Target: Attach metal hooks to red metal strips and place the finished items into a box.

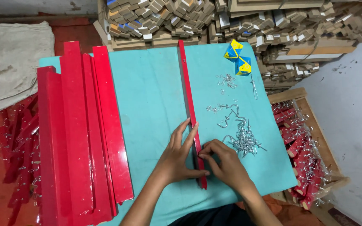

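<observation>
We lay our left hand (177,157) flat, fingers spread, along a red strip (190,113) lying lengthwise on the teal table (151,96). Our right hand (225,163) pinches narrow at the strip's near end; what it grips we cannot tell. Hooks (241,138) lie just right. Plain red strips (80,129) wait stacked left; a crate (311,138) holds hooked ones.

A stack of wide red boards (80,129) is lying on the left part of the turquoise table (156,92). Two blue-and-yellow boxes (238,56) are sitting at its far right corner. A wooden crate (311,113) is standing beside its right edge, and bundled wood pieces (239,21) are piling up beyond its far edge.
</observation>
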